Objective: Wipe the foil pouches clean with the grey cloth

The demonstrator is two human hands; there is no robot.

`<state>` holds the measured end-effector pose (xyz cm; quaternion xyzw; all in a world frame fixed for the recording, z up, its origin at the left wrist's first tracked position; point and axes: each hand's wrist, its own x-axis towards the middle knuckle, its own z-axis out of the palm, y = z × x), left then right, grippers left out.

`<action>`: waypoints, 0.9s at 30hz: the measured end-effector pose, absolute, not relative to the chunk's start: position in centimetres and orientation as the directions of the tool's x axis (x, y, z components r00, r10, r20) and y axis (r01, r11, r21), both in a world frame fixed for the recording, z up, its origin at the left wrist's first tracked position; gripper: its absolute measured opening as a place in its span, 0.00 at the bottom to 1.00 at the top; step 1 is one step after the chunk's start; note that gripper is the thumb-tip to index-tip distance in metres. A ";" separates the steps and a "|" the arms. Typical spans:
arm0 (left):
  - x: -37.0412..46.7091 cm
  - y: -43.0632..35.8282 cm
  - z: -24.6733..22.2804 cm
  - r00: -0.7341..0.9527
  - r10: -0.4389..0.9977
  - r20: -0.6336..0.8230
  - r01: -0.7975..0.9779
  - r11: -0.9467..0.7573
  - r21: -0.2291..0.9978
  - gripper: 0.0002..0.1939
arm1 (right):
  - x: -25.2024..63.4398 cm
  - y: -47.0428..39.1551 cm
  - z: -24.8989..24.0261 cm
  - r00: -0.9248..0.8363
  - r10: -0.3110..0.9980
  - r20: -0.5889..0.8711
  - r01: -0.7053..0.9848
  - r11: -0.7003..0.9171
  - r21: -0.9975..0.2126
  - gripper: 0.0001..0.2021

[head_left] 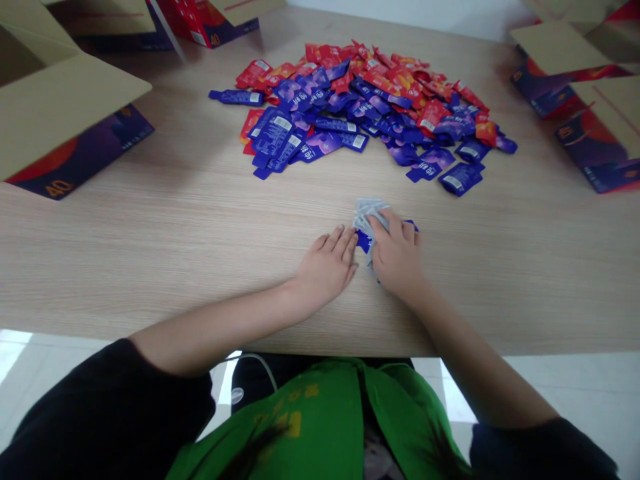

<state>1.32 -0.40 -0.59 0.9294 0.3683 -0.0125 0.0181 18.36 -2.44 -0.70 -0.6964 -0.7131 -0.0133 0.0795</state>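
Observation:
My right hand (397, 257) grips a crumpled grey-white cloth (370, 208), its fingers curled over it. Beneath the cloth and hand lies a blue packet (363, 241), mostly covered, with one edge showing at each side. Flat on the wood-grain table, my left hand (330, 263) has its fingers stretched out, fingertips beside the packet's left edge. Beyond both hands spreads a heap of small packets, blue ones (320, 123) mainly nearer me and red ones (400, 77) mainly behind.
An open carton (75, 157) marked 40 stands at the left, with more cartons (220, 27) behind it. Other open cartons (600, 140) are at the right. The table's front edge (320, 353) runs just before my green apron.

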 end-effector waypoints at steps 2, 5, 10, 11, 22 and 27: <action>1.3 -0.4 -0.7 0.728 0.684 -0.044 0.686 -0.728 0.020 0.30 | 19.7 -3.0 -0.7 0.030 0.986 0.162 0.996 -0.016 -0.089 0.29; 1.4 -0.4 -0.6 0.727 0.683 -0.075 0.686 -0.727 0.025 0.30 | 21.9 -4.0 -0.9 0.112 0.977 0.180 0.992 -0.098 -0.084 0.29; 1.5 -0.4 -0.5 0.722 0.685 -0.095 0.689 -0.725 0.010 0.31 | 25.8 -4.5 -1.2 0.196 0.974 0.115 0.979 -0.187 -0.086 0.28; 1.5 -0.5 -0.6 0.720 0.688 -0.092 0.692 -0.722 0.005 0.31 | 26.1 -4.2 -1.1 0.204 0.972 0.115 0.976 -0.192 -0.106 0.28; 1.4 -0.4 -0.6 0.729 0.680 -0.075 0.683 -0.730 0.017 0.30 | 17.2 -1.0 0.2 -0.117 0.985 0.130 0.973 0.140 -0.183 0.27; 1.4 -0.4 -0.6 0.727 0.685 -0.043 0.686 -0.727 0.020 0.30 | 18.8 -1.4 -0.8 -0.053 0.987 0.151 0.993 0.069 -0.098 0.28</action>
